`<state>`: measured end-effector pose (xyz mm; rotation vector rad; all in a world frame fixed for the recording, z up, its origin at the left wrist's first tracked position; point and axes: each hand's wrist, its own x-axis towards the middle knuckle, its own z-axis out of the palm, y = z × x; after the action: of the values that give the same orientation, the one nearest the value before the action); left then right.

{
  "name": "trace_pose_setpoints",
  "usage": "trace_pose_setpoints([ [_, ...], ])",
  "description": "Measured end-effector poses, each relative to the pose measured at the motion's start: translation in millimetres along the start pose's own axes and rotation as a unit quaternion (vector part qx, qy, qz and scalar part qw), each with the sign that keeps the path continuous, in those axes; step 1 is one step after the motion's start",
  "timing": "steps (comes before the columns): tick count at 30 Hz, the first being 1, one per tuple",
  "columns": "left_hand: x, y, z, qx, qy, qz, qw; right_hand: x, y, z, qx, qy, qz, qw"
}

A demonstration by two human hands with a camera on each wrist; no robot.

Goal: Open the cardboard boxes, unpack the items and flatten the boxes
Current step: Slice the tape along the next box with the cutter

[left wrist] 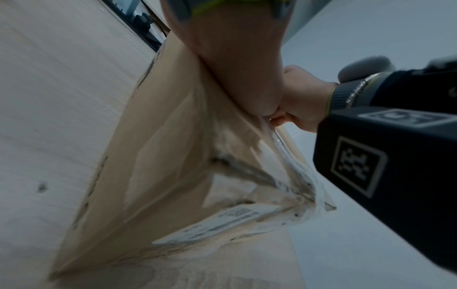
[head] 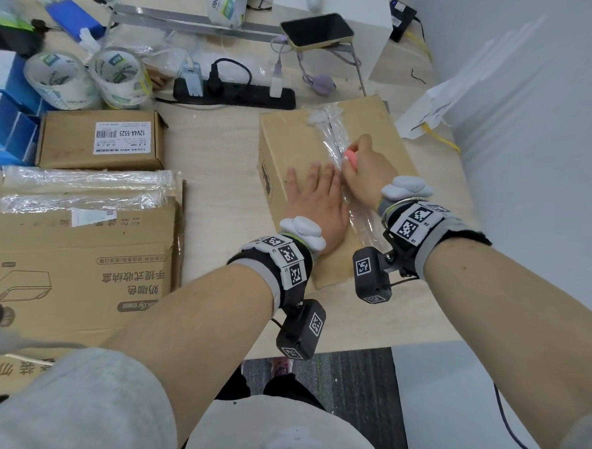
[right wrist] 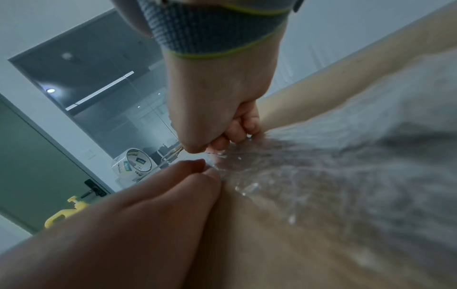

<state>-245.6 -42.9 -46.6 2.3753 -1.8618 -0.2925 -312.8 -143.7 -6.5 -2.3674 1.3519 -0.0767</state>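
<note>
A closed brown corrugated cardboard box (head: 334, 178) sits on the pale wood-grain tabletop (head: 217, 199), at about two o'clock from the table's middle, its long axis running toward one o'clock. A crinkled strip of clear glossy packing tape (head: 330, 137) runs down the top seam. The left hand (head: 314, 204) lies flat on the lid, fingers straight and slightly spread, pressing the smooth board just beside the tape. The right hand (head: 363, 166) is closed in a fist round a small pink rounded tool (head: 351, 157), whose tip meets the tape at the seam; its blade, if any, cannot be made out. In the left wrist view, wrinkled film and a white printed label (left wrist: 222, 223) cover the box's near end.

At nine o'clock rests a smaller brown lidded carton with a white barcode label (head: 102, 140). Below it, at seven to eight o'clock, lie flattened brown cardboard sheets printed with dark characters (head: 77, 254), with clear tape strips along their upper edges. At ten o'clock stand two transparent tape rolls with green-and-white cores (head: 86, 77), and at twelve a long black power strip (head: 234, 94). A dark-screened phone (head: 316, 29) lies farther back.
</note>
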Motion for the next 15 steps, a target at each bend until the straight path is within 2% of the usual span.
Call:
trace_pose_setpoints([
  [5, 1.4, 0.7, 0.4, -0.015, 0.007, -0.003, 1.0, 5.6, -4.0, 0.6, -0.02, -0.032, 0.037, 0.999],
  [15, -0.3, 0.9, 0.5, -0.021, 0.006, -0.003, 1.0, 1.2, -2.0, 4.5, -0.015, -0.042, 0.063, 0.997],
])
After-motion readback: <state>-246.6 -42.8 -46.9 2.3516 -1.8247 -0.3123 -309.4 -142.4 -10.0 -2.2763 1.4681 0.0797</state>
